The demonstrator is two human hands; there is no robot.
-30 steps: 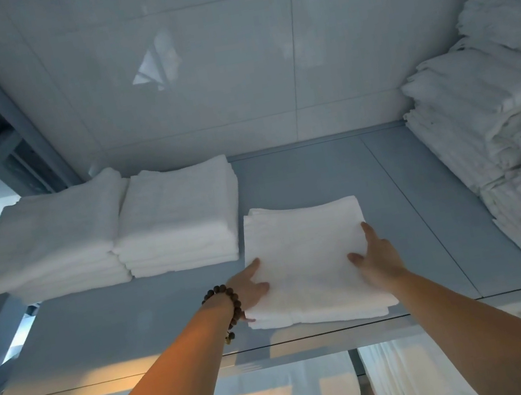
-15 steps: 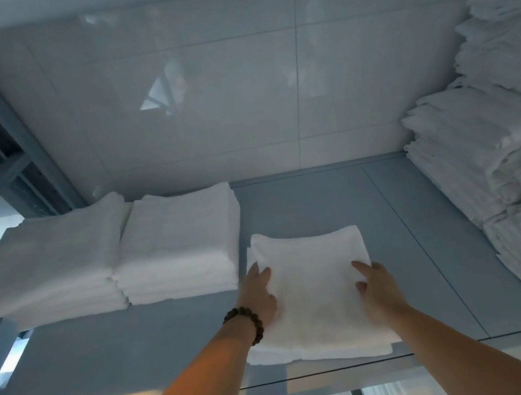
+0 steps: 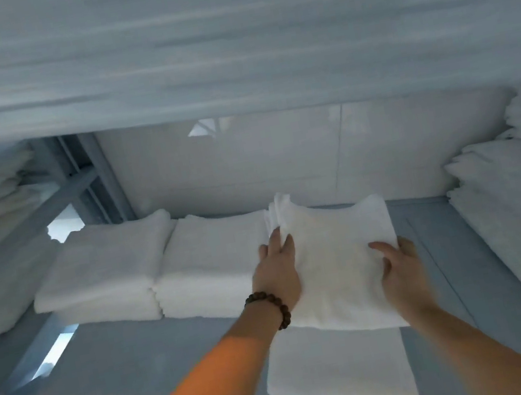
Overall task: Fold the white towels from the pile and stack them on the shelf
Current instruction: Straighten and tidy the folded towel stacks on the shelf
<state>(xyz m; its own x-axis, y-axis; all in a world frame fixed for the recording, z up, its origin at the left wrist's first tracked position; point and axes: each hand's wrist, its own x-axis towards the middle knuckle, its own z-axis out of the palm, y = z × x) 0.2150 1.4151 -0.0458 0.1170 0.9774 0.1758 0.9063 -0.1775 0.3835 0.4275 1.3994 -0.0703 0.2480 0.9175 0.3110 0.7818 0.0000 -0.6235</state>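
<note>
Moved since the earlier views: folded white terry towel (image 3: 336, 260), previously flat on the grey metal shelf (image 3: 472, 264) under both hands, now raised off it and carried back and leftward. Its far edge is tipped up near the white tiled wall (image 3: 280, 159).

Left hand (image 3: 278, 274): fingers straight, laid flat over the towel's left edge (thumb not clearly seen). Dark beaded bracelet (image 3: 271, 303) at the wrist.

Right hand (image 3: 400, 270): blurred. Thumb on top near the towel's right edge, fingers apparently curled round and beneath it, pinching.

Second folded white towel (image 3: 339, 375): flat on the shelf near its front lip, below and in front of the raised one. Whether the two touch cannot be told.

Left stack of folded white towels (image 3: 101, 270) and middle stack of folded white towels (image 3: 214, 261): side by side, touching, toward the back of the shelf. The raised towel's left edge is just beside the middle stack.

Tall heap of white towels (image 3: 514, 204): right end of the shelf, roughly layered (whether it is the source pile cannot be told).

Progress, as a judgement: well under way.
- Done: two stacks stand finished or partly built.
- In transit: one folded towel, likely bound for the middle stack or the bare shelf beside it.
- Waiting: the second towel at the front.
- Unknown: how many unfolded towels remain.
</note>
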